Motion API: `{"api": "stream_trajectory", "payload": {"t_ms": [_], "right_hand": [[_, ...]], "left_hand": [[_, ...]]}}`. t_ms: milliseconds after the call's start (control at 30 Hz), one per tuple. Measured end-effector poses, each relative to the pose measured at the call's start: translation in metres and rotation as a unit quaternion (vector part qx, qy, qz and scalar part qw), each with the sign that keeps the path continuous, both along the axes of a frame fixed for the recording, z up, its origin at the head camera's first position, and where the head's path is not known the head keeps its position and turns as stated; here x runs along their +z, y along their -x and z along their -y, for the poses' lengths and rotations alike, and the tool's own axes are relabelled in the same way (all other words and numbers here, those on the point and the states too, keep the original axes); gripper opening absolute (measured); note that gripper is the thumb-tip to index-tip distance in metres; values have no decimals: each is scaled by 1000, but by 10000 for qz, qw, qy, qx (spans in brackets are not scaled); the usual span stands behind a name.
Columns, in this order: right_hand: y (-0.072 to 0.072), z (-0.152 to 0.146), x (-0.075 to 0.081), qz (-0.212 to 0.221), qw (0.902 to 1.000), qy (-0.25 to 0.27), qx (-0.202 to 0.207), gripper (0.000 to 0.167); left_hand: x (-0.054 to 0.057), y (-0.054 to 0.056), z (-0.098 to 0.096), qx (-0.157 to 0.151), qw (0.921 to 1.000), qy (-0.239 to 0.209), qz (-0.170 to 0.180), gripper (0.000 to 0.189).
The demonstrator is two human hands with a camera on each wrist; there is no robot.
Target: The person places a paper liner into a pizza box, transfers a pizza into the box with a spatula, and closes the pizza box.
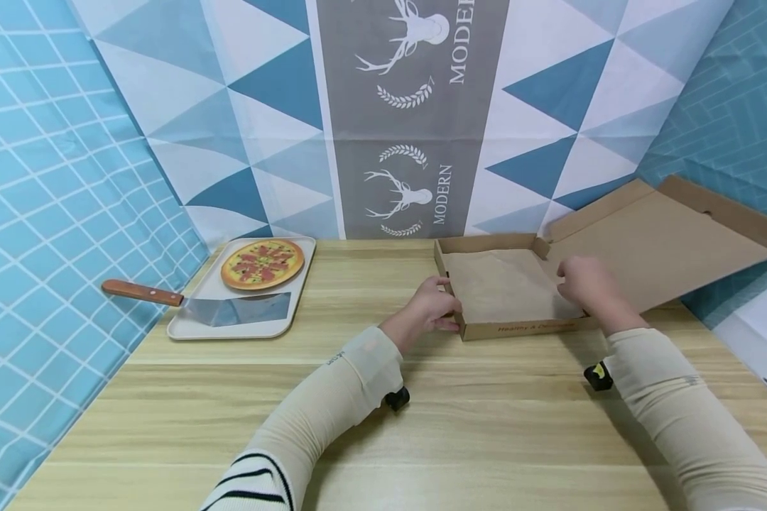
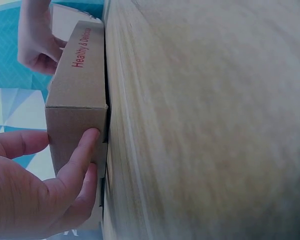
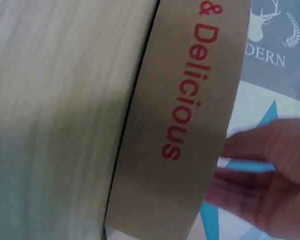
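A cardboard pizza box (image 1: 479,331) lies opened on the table, with brown paper liner (image 1: 505,284) covering its bottom. My left hand (image 1: 430,306) touches the box's left side near the front corner. In the left wrist view, two fingertips press the side wall and another finger (image 2: 25,142) meets its upper edge. Over the box's right front part is my right hand (image 1: 588,284), reaching down inside. The right wrist view shows its thumb and fingers (image 3: 245,195) apart, their tips hidden behind the front wall, which carries red lettering.
The box lid (image 1: 665,241) leans open to the right, near the patterned wall cloth. Far left, a white tray (image 1: 281,328) carries a pizza (image 1: 262,264) and a wood-handled spatula (image 1: 143,292), whose handle sticks out past the tray. Wood-grain tabletop (image 1: 473,433) stretches in front.
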State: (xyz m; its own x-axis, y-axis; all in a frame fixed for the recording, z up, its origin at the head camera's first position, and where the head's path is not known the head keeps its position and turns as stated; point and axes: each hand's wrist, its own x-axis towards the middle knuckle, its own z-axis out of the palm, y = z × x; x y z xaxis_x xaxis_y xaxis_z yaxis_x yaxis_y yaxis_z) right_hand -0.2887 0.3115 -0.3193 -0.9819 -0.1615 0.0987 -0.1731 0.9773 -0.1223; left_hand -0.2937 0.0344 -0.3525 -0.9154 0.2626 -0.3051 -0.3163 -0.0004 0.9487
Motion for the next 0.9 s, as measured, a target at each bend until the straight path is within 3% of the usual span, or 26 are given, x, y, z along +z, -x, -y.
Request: {"api": "stream_trajectory", "payload": {"t_ms": [167, 300, 633, 900], "right_hand": [[3, 11, -7, 857, 9902, 212, 1085, 33], [6, 13, -12, 1181, 9814, 353, 1469, 35], [10, 7, -19, 1028, 9788, -85, 1767, 30], [12, 6, -18, 1259, 9825, 19, 1375, 33]], "left_hand": [[0, -1, 0, 25, 10000, -5, 8, 78], [0, -2, 0, 33, 10000, 8, 11, 76], [0, -3, 1, 25, 10000, -42, 22, 76], [0, -3, 1, 11, 10000, -50, -42, 77]]}}
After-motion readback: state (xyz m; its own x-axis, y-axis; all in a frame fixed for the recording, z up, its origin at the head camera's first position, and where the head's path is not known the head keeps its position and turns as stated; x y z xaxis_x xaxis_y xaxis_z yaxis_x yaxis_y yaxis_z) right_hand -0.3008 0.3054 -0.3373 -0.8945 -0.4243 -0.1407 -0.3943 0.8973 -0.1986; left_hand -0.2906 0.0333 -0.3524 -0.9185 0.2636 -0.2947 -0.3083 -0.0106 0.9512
